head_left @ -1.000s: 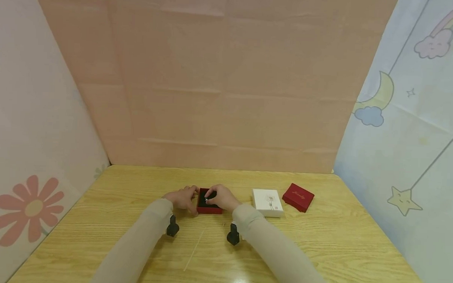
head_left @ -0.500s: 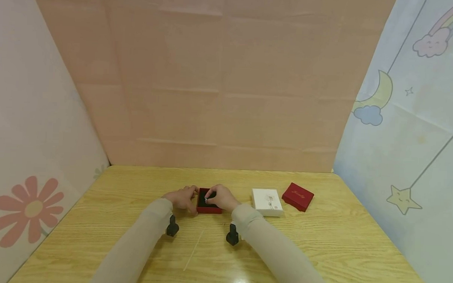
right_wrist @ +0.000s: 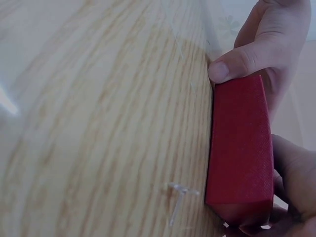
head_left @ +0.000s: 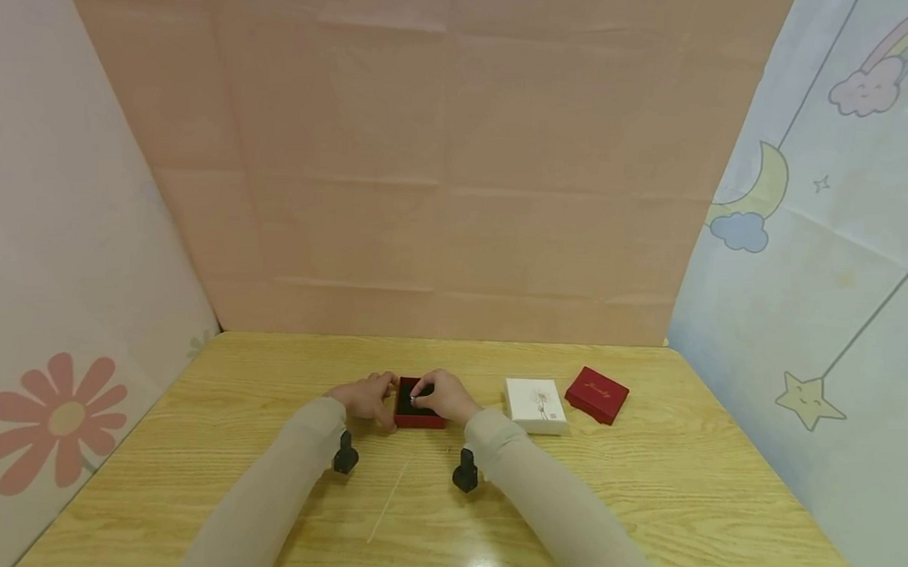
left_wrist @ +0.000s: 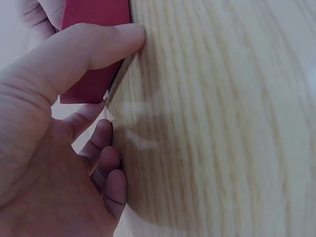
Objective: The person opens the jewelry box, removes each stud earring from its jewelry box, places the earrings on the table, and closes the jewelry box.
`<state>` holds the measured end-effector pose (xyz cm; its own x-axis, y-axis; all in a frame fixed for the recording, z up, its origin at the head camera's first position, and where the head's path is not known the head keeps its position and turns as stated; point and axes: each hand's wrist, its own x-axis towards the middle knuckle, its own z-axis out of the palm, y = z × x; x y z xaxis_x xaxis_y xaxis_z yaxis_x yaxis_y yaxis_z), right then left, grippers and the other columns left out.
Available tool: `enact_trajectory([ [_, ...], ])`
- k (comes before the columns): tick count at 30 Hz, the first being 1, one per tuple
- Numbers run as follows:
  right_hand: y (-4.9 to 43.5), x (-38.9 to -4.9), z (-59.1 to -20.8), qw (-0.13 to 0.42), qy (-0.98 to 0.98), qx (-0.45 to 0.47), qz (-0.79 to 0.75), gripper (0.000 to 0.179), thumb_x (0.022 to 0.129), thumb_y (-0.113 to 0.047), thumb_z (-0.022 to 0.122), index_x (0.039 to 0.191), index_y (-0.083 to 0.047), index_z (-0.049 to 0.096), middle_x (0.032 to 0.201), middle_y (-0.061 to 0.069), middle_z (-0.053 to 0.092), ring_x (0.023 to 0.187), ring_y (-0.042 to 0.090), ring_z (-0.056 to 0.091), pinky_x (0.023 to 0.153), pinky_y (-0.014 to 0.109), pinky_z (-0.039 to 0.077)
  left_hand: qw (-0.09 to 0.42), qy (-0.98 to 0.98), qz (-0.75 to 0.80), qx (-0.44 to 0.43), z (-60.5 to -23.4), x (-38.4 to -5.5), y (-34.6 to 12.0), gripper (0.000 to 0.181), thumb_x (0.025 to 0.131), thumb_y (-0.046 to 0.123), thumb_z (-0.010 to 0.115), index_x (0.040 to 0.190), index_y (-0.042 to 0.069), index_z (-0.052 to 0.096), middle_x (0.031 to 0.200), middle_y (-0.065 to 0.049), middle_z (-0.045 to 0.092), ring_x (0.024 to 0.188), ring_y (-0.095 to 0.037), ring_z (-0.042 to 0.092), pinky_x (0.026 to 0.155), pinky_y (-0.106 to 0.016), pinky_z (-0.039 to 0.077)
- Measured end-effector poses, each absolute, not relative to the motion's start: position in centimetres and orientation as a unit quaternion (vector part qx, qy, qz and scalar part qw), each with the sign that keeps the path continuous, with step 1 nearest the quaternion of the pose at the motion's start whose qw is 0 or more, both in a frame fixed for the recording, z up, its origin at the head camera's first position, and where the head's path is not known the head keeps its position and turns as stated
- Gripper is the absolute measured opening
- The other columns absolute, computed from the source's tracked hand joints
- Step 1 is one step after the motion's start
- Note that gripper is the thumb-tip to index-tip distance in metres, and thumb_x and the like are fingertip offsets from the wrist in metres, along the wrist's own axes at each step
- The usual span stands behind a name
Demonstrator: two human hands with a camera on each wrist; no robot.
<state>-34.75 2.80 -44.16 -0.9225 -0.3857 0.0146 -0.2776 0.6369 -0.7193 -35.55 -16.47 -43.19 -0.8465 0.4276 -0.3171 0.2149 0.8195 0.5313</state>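
Note:
In the head view, a small red box (head_left: 421,422) with a black insert (head_left: 405,405) lies between the two hands. My left hand (head_left: 363,398) grips its left side. The left wrist view has the thumb (left_wrist: 106,44) along the red wall and the other fingers bent beside the box. Over the insert, my right hand (head_left: 448,397) pinches a tiny silvery piece of jewellery (head_left: 413,398) between thumb and forefinger. Its exact kind is too small to tell. From the right wrist, the box's red front wall (right_wrist: 239,143) shows, and its inside is hidden.
To the right stand a white box (head_left: 536,406) with a flower print and a red lid (head_left: 599,394) with gold lettering. A thin clear strip (head_left: 389,500) lies nearer the front. Close before the red box is a small clear T-shaped bit (right_wrist: 178,200). Fabric walls enclose the table.
Both hands stay almost where they were, around and over the red box. The right fingertips have shifted slightly at the silvery piece, which shows less clearly now.

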Motion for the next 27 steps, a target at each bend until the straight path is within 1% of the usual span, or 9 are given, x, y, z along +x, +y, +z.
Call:
enact_trajectory([
  [5,3.2,-34.7,-44.1,0.069,0.893,-0.186,-0.404,0.006,0.088,-0.012,0.070,0.091,-0.007,0.071,0.116,0.010,0.065,0.114,0.031,0.057,0.091,0.042,0.050,0.220,0.929,0.241,0.174,-43.3,-35.6,-16.4,0.077,0.068,0.028,0.085,0.130,0.015,0.042,0.132,-0.013,0.046,0.124,-0.031,0.046,0.100,-0.054,0.039],
  [8,3.5,-34.7,-44.0,0.075,0.883,-0.186,-0.425,0.008,0.089,-0.013,0.070,0.093,-0.007,0.071,0.117,0.011,0.065,0.115,0.031,0.056,0.093,0.043,0.048,0.222,0.928,0.240,0.176,-43.2,-35.5,-16.3,0.078,0.068,0.029,0.084,0.132,0.015,0.041,0.133,-0.013,0.046,0.125,-0.031,0.046,0.100,-0.054,0.039],
  [12,4.1,-35.0,-43.8,0.085,0.869,-0.186,-0.450,0.009,0.090,-0.016,0.069,0.096,-0.008,0.070,0.117,0.008,0.064,0.116,0.028,0.055,0.096,0.043,0.047,0.221,0.928,0.242,0.177,-43.1,-35.5,-16.3,0.078,0.068,0.028,0.085,0.131,0.015,0.041,0.133,-0.013,0.046,0.125,-0.031,0.046,0.101,-0.054,0.038],
  [16,4.7,-35.3,-43.2,0.085,0.862,-0.192,-0.462,0.013,0.091,-0.017,0.068,0.100,-0.007,0.070,0.118,0.009,0.064,0.119,0.031,0.054,0.099,0.047,0.044,0.219,0.928,0.247,0.174,-43.0,-35.5,-16.2,0.077,0.068,0.027,0.085,0.130,0.015,0.042,0.133,-0.013,0.046,0.126,-0.031,0.046,0.103,-0.054,0.037],
  [19,5.2,-35.1,-42.2,0.087,0.853,-0.193,-0.477,0.016,0.092,-0.019,0.066,0.103,-0.007,0.069,0.128,0.013,0.060,0.128,0.036,0.048,0.105,0.053,0.038,0.220,0.927,0.250,0.174,-43.0,-35.5,-16.3,0.077,0.068,0.027,0.085,0.130,0.015,0.042,0.133,-0.013,0.046,0.126,-0.031,0.045,0.103,-0.054,0.037],
  [22,5.7,-34.9,-40.9,0.092,0.842,-0.191,-0.496,0.018,0.093,-0.020,0.065,0.105,-0.007,0.068,0.136,0.015,0.055,0.135,0.037,0.041,0.108,0.056,0.034,0.222,0.925,0.254,0.176,-43.0,-35.5,-16.4,0.077,0.068,0.026,0.085,0.131,0.014,0.042,0.133,-0.014,0.046,0.126,-0.032,0.045,0.103,-0.053,0.036],
  [23,5.9,-34.9,-40.5,0.095,0.838,-0.190,-0.503,0.018,0.093,-0.021,0.064,0.105,-0.008,0.067,0.138,0.015,0.053,0.136,0.037,0.040,0.108,0.056,0.034,0.222,0.924,0.255,0.176,-43.1,-35.5,-16.4,0.078,0.068,0.025,0.085,0.131,0.013,0.042,0.133,-0.013,0.046,0.126,-0.032,0.046,0.103,-0.054,0.036],
  [27,6.9,-34.8,-39.4,0.093,0.821,-0.195,-0.528,0.021,0.093,-0.021,0.065,0.107,-0.005,0.066,0.138,0.012,0.054,0.135,0.033,0.043,0.106,0.054,0.037,0.223,0.922,0.263,0.174,-43.2,-35.5,-16.5,0.079,0.069,0.024,0.085,0.133,0.012,0.041,0.133,-0.013,0.046,0.125,-0.032,0.045,0.103,-0.052,0.037],
])
